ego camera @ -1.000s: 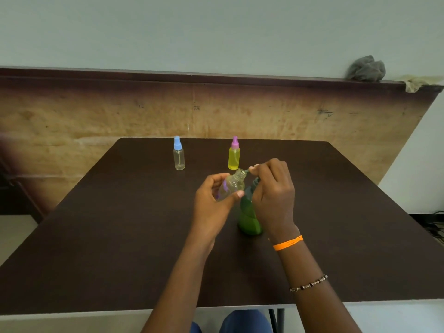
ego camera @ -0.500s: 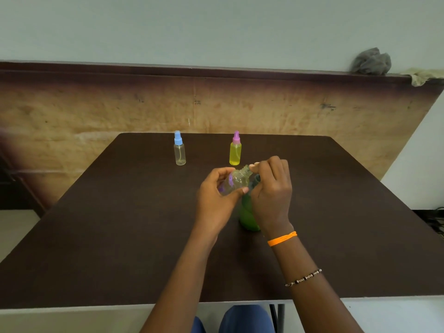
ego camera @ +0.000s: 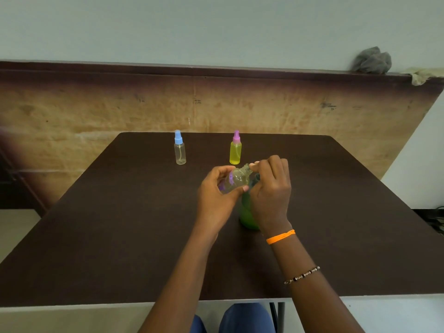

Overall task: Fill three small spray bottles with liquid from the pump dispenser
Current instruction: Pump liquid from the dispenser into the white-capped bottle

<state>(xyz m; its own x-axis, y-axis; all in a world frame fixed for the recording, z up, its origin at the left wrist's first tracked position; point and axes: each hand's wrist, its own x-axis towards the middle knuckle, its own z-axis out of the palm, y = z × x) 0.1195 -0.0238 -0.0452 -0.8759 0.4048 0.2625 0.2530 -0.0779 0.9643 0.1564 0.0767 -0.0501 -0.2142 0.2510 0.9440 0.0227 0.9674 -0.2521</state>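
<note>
My left hand point(ego camera: 213, 195) grips a small clear spray bottle point(ego camera: 236, 178), tilted with its open threaded neck pointing right; a purple cap shows in the same palm. My right hand point(ego camera: 270, 188) curls over the top of the green pump dispenser point(ego camera: 247, 212), which stands on the dark table point(ego camera: 120, 224); its fingers sit right at the bottle's neck and hide the pump head. At the far side stand a clear bottle with a blue cap point(ego camera: 179, 148) and a yellow-filled bottle with a pink cap point(ego camera: 235, 148), both upright.
A worn wooden panel point(ego camera: 96, 109) rises behind the table's far edge. On its ledge at the right lie a grey rag point(ego camera: 372, 60) and a pale cloth point(ego camera: 422, 75). My knees show below the table's near edge.
The open bottle's neck has come down closer to the pump under my right hand. Both hands stay together over the green dispenser; the camera view shifted slightly.
</note>
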